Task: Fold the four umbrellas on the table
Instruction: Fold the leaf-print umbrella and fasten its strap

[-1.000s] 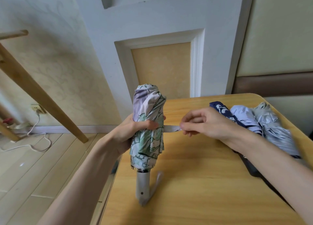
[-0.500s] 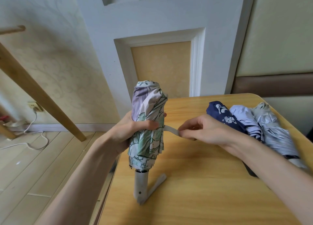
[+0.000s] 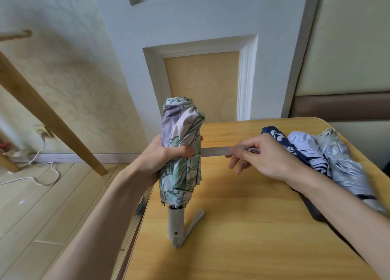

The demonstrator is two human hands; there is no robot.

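Floral umbrella (image 3: 181, 153): nearest of the four, standing upright at the 7 o'clock corner of the table (image 3: 242, 237), handle down.
Progress: my read is that this is the last one. Its canopy is rolled, and only the tie is left to wrap and fasten.
Handle (image 3: 175, 222): pale grey stub with its butt on the table. The wrist loop (image 3: 195, 220) angles off toward 2 o'clock.
Canopy: white with green leaf outlines and a lilac patch near the top. It is twisted tight at the crown, and the pleats flare a little at the bottom hem.
Left hand (image 3: 160, 159): wrapped round mid-canopy from 9 o'clock, thumb across the front, clamping the roll.
Closure strap (image 3: 215, 151): pale band, taut and level, running out toward 3 o'clock from beside the thumb.
Right hand (image 3: 268, 159): thumb and forefinger pinch the strap's free end, and the other fingers are spread loose. There is a small metal bit at the pinch, possibly a snap, but it's too small to tell.
Hands: apart, with the strap spanning the gap.
Other three: at the table's 2 o'clock, lying side by side and touching. The navy umbrella (image 3: 280, 140) is on the 9 o'clock side, then the pale blue umbrella (image 3: 306, 146), then the silver umbrella (image 3: 341, 163).
Their state: all are bunched into rolls and look done. The ties are hidden, so I can't confirm they're fastened. Dark fabric trails under the right forearm.
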